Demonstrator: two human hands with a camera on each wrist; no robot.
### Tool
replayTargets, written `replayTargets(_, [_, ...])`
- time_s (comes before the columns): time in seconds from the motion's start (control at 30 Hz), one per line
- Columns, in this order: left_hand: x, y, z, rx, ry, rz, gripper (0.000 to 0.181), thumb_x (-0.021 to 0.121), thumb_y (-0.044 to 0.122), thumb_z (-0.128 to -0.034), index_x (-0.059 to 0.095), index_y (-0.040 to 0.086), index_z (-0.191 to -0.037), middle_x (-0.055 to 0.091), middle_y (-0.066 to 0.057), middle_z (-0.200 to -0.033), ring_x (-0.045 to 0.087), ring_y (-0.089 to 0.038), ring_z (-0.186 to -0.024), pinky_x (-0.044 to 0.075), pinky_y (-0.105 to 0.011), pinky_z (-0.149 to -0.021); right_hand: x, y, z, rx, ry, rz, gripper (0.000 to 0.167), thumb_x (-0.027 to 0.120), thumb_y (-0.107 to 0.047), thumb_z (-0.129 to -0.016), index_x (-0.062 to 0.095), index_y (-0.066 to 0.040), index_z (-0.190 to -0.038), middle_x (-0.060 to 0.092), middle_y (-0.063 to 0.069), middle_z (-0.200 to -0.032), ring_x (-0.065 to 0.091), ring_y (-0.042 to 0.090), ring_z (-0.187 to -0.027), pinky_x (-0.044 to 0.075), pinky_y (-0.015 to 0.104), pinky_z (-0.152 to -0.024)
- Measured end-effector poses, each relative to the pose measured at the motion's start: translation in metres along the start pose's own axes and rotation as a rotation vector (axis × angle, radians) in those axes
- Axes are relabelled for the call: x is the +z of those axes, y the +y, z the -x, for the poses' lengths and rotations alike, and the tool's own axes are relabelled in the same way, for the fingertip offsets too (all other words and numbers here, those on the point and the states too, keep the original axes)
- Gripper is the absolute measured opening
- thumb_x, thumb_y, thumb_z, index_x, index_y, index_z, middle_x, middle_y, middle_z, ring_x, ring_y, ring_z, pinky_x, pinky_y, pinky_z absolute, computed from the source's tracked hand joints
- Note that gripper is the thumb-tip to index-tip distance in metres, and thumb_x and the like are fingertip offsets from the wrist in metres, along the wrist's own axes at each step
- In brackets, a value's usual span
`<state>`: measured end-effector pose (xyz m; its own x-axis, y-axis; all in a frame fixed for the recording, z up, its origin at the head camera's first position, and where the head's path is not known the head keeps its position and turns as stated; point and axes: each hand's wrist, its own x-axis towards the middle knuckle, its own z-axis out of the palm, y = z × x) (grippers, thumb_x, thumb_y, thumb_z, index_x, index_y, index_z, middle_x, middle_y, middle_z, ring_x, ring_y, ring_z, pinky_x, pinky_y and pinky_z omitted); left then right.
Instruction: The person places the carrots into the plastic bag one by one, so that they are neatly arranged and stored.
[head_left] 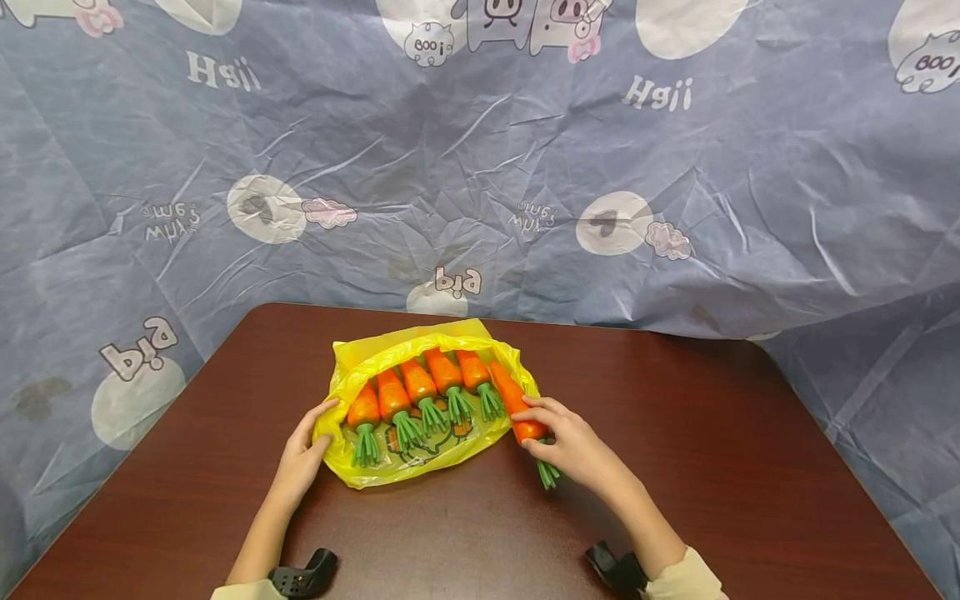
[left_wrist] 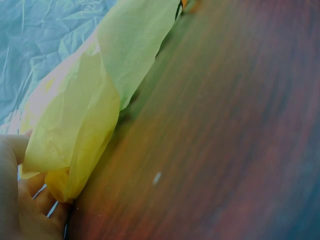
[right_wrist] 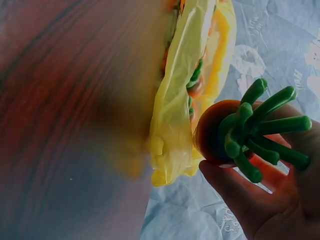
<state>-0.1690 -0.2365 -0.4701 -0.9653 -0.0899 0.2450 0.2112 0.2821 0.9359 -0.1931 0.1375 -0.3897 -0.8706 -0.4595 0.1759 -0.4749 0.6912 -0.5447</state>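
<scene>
A yellow plastic bag lies on the table with its mouth spread toward me. Inside it, several orange carrots with green tops lie side by side, tops facing me. My left hand holds the bag's left edge between thumb and fingers; the left wrist view has the yellow plastic between them. At the bag's right edge, my right hand grips another carrot, its tip pointing into the bag mouth. The right wrist view looks onto that carrot's green top, beside the bag.
The dark brown table extends to both sides and in front of the bag. Behind it hangs a wrinkled grey-blue printed cloth. Black bands sit on both wrists.
</scene>
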Motion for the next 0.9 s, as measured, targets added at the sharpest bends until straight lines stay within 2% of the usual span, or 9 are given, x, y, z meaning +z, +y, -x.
replayTargets(0.2, [0.000,0.001,0.000,-0.018,-0.003,0.003,0.046,0.039,-0.007,-0.0871,0.041,0.004,-0.132,0.034,-0.018,-0.139,0.032,0.015,-0.113,0.031,-0.001,-0.086,-0.002,0.003,-0.014,0.013,-0.026,-0.001,0.031,0.064,-0.020,-0.082,0.064,-0.016,-0.112,0.049,0.008,-0.131,0.048,0.031,-0.118,0.043,0.046,-0.093])
replayTargets(0.37, [-0.001,-0.001,-0.001,-0.032,-0.007,0.000,0.047,0.039,-0.006,-0.0872,0.041,0.004,-0.133,0.034,-0.018,-0.140,0.032,0.015,-0.113,0.031,-0.001,-0.086,-0.003,0.007,-0.029,-0.009,-0.079,0.041,0.031,0.063,-0.018,-0.082,0.064,-0.015,-0.112,0.049,0.010,-0.131,0.046,0.033,-0.121,0.042,0.047,-0.094])
replayTargets(0.6, [0.000,-0.002,-0.001,-0.016,-0.006,0.000,0.046,0.039,-0.006,-0.0879,0.041,0.004,-0.133,0.034,-0.019,-0.140,0.032,0.014,-0.114,0.032,-0.002,-0.086,-0.002,0.010,-0.050,-0.015,-0.136,0.090,0.031,0.060,-0.016,-0.082,0.064,-0.013,-0.113,0.048,0.011,-0.133,0.044,0.032,-0.123,0.040,0.044,-0.098])
replayTargets(0.9, [-0.001,-0.002,-0.002,-0.027,0.004,-0.011,0.047,0.039,-0.007,-0.0864,0.042,0.005,-0.132,0.035,-0.016,-0.140,0.031,0.016,-0.113,0.031,-0.002,-0.086,-0.003,0.007,-0.072,0.001,-0.180,0.139,0.033,0.059,-0.015,-0.081,0.063,-0.012,-0.114,0.047,0.012,-0.133,0.045,0.031,-0.122,0.040,0.044,-0.097])
